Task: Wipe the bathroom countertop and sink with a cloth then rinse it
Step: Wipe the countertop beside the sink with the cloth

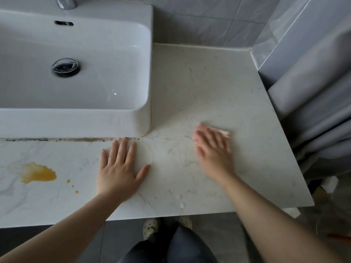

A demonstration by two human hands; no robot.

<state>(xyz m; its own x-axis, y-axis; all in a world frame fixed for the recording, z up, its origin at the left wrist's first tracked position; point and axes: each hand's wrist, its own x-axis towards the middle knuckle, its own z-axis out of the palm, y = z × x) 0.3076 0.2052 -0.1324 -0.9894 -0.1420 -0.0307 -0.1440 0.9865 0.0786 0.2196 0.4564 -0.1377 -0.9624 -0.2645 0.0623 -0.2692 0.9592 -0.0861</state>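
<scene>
A grey curtain (313,95) hangs at the right against the grey tiled wall (209,21). Below, two pale perforated clogs (151,227) stand on the dark floor (218,238), above dark trouser legs (171,249).

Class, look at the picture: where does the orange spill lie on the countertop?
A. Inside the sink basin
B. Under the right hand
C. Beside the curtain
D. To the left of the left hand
D: the orange spill sits on the countertop, left of the flat left hand.
</scene>
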